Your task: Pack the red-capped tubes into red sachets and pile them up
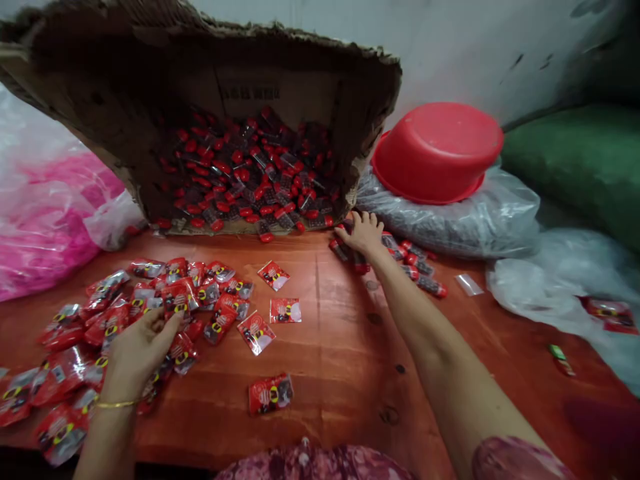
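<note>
My left hand [143,343] has thumb and fingers pinched on a small red packet [177,299] with a black and yellow print, over a heap of similar filled red packets [107,320]. My right hand [364,235] is stretched forward, fingers apart, over small clear tubes [395,247] with dark contents and red caps. Its fingertips are close to the tubes beside the box corner; whether they touch is unclear. Several flat red printed cards [285,310] lie between my hands. A single filled packet [271,393] rests nearer to me.
A torn cardboard box [370,120] lies on its side at the back, full of red-capped tubes [250,173]. An upturned red basin [440,150] sits on a clear plastic sack [450,220]. Pink-filled bags [60,220] stand at left. The tabletop [350,373] is reddish brown.
</note>
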Demonstrator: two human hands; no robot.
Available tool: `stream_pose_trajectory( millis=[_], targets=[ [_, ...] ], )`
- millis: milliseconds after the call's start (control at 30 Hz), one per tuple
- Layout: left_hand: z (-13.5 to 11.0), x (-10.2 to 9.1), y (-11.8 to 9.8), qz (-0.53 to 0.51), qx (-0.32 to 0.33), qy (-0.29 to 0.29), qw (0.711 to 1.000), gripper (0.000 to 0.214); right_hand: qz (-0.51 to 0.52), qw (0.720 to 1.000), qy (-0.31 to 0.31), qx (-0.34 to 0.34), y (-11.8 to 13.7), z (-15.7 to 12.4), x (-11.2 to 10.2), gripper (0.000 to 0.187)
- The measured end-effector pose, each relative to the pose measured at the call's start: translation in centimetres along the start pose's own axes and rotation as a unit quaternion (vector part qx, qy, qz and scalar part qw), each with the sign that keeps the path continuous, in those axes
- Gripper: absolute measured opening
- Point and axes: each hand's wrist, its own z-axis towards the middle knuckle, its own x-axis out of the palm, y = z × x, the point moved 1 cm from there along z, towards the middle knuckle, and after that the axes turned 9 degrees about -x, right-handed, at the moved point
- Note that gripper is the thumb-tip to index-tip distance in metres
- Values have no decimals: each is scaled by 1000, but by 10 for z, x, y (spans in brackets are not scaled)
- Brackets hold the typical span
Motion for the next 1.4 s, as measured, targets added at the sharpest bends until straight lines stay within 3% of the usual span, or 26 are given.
stream_pose_trajectory(
  millis=[67, 133, 200, 267, 300, 367, 400, 467, 533, 600, 767, 900, 1067, 1200, 1300, 1400],
  targets=[
    [3, -7, -1, 129, 0, -29, 991, 24, -10, 998, 57, 2, -2, 13, 8, 65],
    [2, -11, -4, 201, -6, -109, 974, 31, -20, 997, 75, -13, -1, 11, 13, 61],
    [-2, -9, -7, 217, 12, -229, 949, 48, -27, 996, 64, -48, 0, -3, 14, 58],
    [-9, 2, -11, 197, 88, -293, 931, 53, -28, 993, 60, -97, 0, -24, 13, 56],
    [-14, 12, -14, 176, 144, -282, 932, 49, -28, 990, 60, -123, 0, -36, 13, 55],
    [-26, 42, -22, 104, 263, -150, 947, 35, -28, 983, 61, -173, -1, -62, 11, 56],
    [-32, 60, -27, 76, 302, -61, 948, 31, -27, 979, 58, -192, -2, -74, 11, 57],
    [-42, 97, -36, 96, 338, 40, 936, 31, -24, 974, 46, -220, -3, -97, 11, 58],
    [-48, 126, -43, 164, 345, 59, 922, 39, -15, 971, 25, -238, -6, -117, 12, 59],
    [-51, 143, -47, 216, 344, 43, 913, 39, -5, 970, -5, -244, -8, -133, 12, 59],
    [-49, 149, -44, 217, 361, 64, 905, 23, 38, 967, -89, -236, -2, -163, 8, 52],
    [-49, 148, -38, 198, 373, 60, 904, 22, 91, 958, -126, -241, 23, -176, 0, 38],
    [-52, 148, -29, 148, 430, 84, 887, 22, 160, 941, -133, -268, 61, -195, -5, 22],
    [-55, 148, -22, 92, 467, 111, 873, 20, 201, 935, -124, -266, 74, -207, 2, 18],
    [-55, 148, -21, 35, 432, 117, 894, 30, 242, 935, -120, -231, 78, -209, 8, 21],
    [-54, 150, -23, -65, 369, 160, 913, 35, 303, 930, -97, -186, 83, -208, 11, 31]
  ],
)
